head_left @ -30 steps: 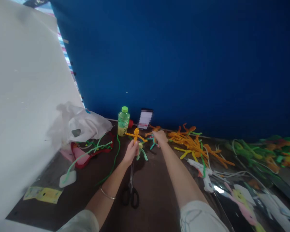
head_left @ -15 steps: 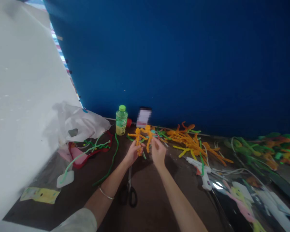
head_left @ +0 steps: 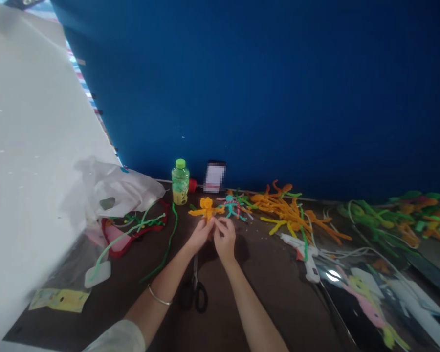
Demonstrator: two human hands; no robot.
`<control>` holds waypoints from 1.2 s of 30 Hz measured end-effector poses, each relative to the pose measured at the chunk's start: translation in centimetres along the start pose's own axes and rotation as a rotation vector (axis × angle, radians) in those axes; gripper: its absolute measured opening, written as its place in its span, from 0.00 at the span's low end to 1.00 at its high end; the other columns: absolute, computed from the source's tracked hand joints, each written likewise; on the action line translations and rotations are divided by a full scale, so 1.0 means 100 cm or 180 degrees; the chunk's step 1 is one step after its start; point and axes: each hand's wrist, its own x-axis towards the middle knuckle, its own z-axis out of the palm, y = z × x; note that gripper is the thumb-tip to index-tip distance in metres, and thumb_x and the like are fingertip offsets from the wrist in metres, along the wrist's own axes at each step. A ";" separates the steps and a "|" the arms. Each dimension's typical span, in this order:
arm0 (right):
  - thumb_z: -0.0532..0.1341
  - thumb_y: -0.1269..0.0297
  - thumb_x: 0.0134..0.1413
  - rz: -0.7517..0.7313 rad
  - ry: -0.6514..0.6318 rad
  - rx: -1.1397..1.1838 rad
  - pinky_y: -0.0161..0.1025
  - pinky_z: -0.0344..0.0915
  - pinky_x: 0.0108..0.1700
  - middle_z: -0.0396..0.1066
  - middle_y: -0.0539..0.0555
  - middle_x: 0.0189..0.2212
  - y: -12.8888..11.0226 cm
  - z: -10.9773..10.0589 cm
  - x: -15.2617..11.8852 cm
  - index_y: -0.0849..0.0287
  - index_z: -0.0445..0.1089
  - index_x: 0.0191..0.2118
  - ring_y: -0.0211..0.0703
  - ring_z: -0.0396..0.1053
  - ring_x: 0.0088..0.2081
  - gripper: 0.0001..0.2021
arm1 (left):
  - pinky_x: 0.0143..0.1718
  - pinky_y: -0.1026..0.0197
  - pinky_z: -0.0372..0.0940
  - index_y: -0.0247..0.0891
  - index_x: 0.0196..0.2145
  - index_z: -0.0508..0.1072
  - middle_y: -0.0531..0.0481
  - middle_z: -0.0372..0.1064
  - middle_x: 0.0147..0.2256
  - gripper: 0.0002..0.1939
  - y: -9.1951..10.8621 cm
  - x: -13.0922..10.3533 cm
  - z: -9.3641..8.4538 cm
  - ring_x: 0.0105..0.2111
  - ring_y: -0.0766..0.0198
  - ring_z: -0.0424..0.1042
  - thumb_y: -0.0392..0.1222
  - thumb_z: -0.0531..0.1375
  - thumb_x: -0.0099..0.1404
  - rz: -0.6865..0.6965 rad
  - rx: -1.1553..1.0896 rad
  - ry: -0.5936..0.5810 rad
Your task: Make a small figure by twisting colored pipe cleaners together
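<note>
An orange pipe-cleaner figure with arms spread stands upright in front of me, its lower part hidden by my fingers. My left hand is closed around that lower part. Close against it, my right hand has its fingertips pinched together at the same figure. Just behind the right hand lies a turquoise pipe-cleaner figure with a red-and-white striped strand. Below my wrists a pair of scissors with black handles rests on the dark table.
At the back are a green-capped bottle and a phone. Orange pipe cleaners are heaped to the right, beside a white glue gun with its cord. On the left sit a white plastic bag and a green strand.
My hands have come together. Two orange figure shapes, held apart before, now overlap as one outline between them. The turquoise figure, partly covered earlier, shows more fully.
</note>
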 end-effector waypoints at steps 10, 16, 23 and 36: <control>0.51 0.64 0.53 0.0182 0.0580 -0.0678 0.48 0.57 0.48 0.65 0.58 0.40 0.020 -0.022 0.008 0.57 0.69 0.44 0.46 0.61 0.45 0.14 | 0.27 0.66 0.60 0.35 0.28 0.63 0.55 0.62 0.23 0.17 0.009 -0.001 0.002 0.23 0.71 0.64 0.54 0.58 0.53 0.0466 -0.0084 0.0342; 0.53 0.59 0.52 0.0643 0.0009 -0.1756 0.58 0.46 0.51 0.62 0.58 0.49 0.049 -0.017 0.015 0.54 0.68 0.45 0.54 0.52 0.53 0.16 | 0.13 0.72 0.40 0.39 0.25 0.53 0.64 0.45 0.15 0.21 0.011 -0.002 0.003 0.11 0.79 0.44 0.53 0.61 0.50 0.0088 -0.0413 0.0268; 0.51 0.58 0.53 0.1009 0.0622 0.0027 0.51 0.49 0.56 0.63 0.61 0.51 0.053 -0.023 0.018 0.62 0.65 0.50 0.48 0.57 0.54 0.21 | 0.13 0.72 0.38 0.39 0.27 0.54 0.63 0.48 0.16 0.21 0.012 0.000 0.000 0.11 0.80 0.43 0.52 0.62 0.50 -0.0131 -0.0585 0.0165; 0.56 0.55 0.51 0.1155 -0.0698 0.2323 0.51 0.50 0.57 0.68 0.56 0.47 0.030 -0.032 0.007 0.56 0.73 0.40 0.51 0.60 0.53 0.14 | 0.17 0.71 0.52 0.34 0.37 0.68 0.46 0.68 0.29 0.23 0.021 -0.002 0.001 0.24 0.70 0.65 0.57 0.56 0.54 -0.0535 -0.1582 -0.0101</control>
